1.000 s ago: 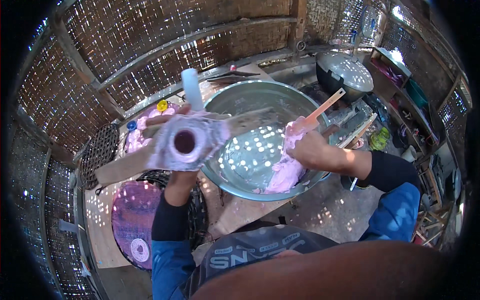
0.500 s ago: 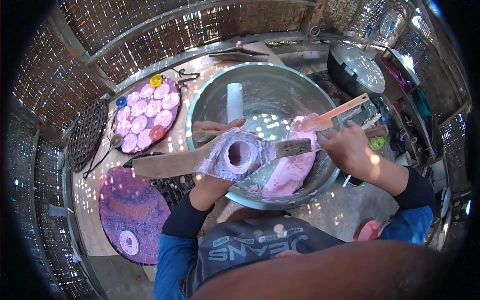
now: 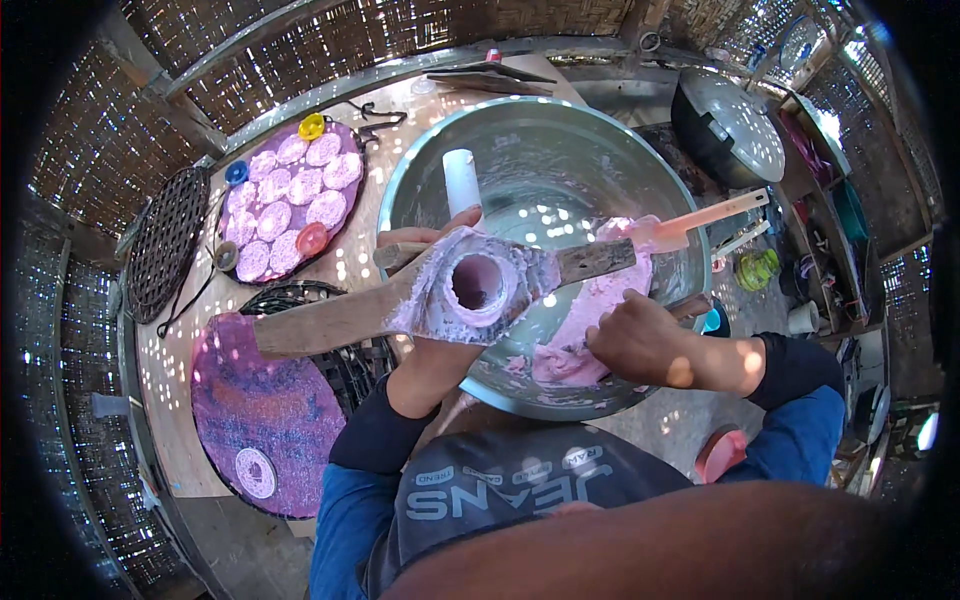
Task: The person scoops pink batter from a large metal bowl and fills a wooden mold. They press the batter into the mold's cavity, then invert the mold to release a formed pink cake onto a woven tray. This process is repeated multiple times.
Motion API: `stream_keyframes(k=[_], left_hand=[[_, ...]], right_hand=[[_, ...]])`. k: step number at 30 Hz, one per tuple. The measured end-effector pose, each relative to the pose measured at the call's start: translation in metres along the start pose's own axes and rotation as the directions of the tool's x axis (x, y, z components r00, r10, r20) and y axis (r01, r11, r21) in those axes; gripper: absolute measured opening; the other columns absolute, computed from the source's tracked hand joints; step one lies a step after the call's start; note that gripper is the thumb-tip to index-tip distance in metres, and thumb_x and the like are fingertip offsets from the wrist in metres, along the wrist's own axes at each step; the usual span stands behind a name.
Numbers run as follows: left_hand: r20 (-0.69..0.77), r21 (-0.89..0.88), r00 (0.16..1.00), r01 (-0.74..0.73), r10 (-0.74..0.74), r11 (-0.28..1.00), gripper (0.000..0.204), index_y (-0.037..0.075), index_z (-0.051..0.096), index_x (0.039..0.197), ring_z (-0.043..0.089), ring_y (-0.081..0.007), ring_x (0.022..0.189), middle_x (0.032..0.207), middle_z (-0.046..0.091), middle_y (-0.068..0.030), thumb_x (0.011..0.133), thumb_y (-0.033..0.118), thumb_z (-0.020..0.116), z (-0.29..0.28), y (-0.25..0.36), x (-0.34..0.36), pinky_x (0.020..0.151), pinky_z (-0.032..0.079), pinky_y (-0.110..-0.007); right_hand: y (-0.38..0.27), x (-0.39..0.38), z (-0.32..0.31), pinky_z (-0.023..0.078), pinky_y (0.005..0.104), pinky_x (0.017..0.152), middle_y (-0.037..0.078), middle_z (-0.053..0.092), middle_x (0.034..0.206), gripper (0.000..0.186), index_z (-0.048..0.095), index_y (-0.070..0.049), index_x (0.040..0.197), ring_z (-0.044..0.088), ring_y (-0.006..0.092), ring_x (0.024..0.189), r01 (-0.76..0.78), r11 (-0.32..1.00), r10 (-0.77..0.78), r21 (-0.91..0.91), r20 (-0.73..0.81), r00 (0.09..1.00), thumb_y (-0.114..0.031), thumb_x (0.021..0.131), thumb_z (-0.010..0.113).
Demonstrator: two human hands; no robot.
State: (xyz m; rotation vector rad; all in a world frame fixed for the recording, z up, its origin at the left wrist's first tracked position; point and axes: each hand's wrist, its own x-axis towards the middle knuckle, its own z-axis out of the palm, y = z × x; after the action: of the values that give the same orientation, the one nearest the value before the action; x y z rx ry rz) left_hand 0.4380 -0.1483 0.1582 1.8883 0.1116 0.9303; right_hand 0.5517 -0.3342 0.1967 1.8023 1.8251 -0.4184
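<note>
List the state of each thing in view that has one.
Left hand: gripping the wooden tool
Right hand: curled, at the pink dough; grip unclear
Wooden tool: smeared pink, tube open
Pink dough: heaped, right side of basin
Basin: walls smeared
Spatula: blade on dough
Far tray: covered with pink rounds
Near tray: one pale round
Pot: lid on

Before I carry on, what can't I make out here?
All in the head view:
- Left hand: palm hidden by the wooden tool.
- Right hand: grip, if any, hidden by its curled fingers.
- Basin: floor partly under pink dough.
- Pot: inside covered by its lid.
</note>
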Motion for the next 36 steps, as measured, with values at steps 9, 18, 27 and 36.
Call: stream_keyframes(k=[9, 18, 27, 36], left_hand=[[0.009, 0.032, 0.999, -0.046, 0.046, 0.998, 0.068, 0.002, 0.040, 0.123, 0.049, -0.0204, 0.106, 0.125, 0.044, -0.0138, 0.067, 0.015, 0.076, -0.007, -0.013, -0.004, 0.093, 0.040, -0.036], [0.000, 0.008, 0.999, 0.043, -0.043, 0.999, 0.071, 0.001, 0.039, 0.126, 0.051, -0.0146, 0.096, 0.115, 0.049, -0.0097, 0.067, 0.014, 0.077, -0.010, -0.007, -0.004, 0.086, 0.042, -0.030], [-0.077, 0.119, 0.997, -0.022, 0.031, 0.993, 0.057, 0.002, 0.048, 0.117, 0.054, -0.0151, 0.093, 0.116, 0.052, -0.0104, 0.068, 0.011, 0.075, -0.009, -0.003, 0.003, 0.085, 0.043, -0.029], [-0.170, 0.115, 0.985, 0.000, 0.020, 0.993, 0.044, 0.001, 0.053, 0.109, 0.054, -0.0187, 0.100, 0.121, 0.050, -0.0127, 0.070, 0.008, 0.072, -0.011, -0.001, 0.005, 0.087, 0.043, -0.031]], right_hand=[[0.011, -0.029, -0.035, 0.044, 0.0346, 0.067, 0.009, 0.063, 0.067, 0.011, 0.062, -0.010, 0.075, 0.064, 0.0242, 0.067, -0.020, 0.995, 0.021, 0.100, -0.007, 1.000, -0.016, 0.073, 0.054], [0.009, -0.032, -0.033, 0.040, 0.0335, 0.067, 0.003, 0.055, 0.059, 0.005, 0.056, -0.012, 0.071, 0.057, 0.0193, 0.054, 0.191, 0.963, -0.241, -0.189, -0.288, 0.927, -0.017, 0.070, 0.055], [0.008, 0.007, -0.011, 0.041, 0.0319, 0.068, 0.003, 0.059, 0.064, 0.011, 0.059, -0.010, 0.081, 0.060, 0.0170, 0.058, 0.089, 0.974, -0.165, -0.210, -0.376, 0.912, -0.017, 0.074, 0.053], [0.004, 0.008, -0.006, 0.037, 0.0299, 0.067, 0.002, 0.056, 0.060, 0.011, 0.060, -0.010, 0.078, 0.058, 0.0163, 0.056, 0.214, 0.919, -0.320, -0.331, -0.311, 0.895, -0.018, 0.076, 0.052]])
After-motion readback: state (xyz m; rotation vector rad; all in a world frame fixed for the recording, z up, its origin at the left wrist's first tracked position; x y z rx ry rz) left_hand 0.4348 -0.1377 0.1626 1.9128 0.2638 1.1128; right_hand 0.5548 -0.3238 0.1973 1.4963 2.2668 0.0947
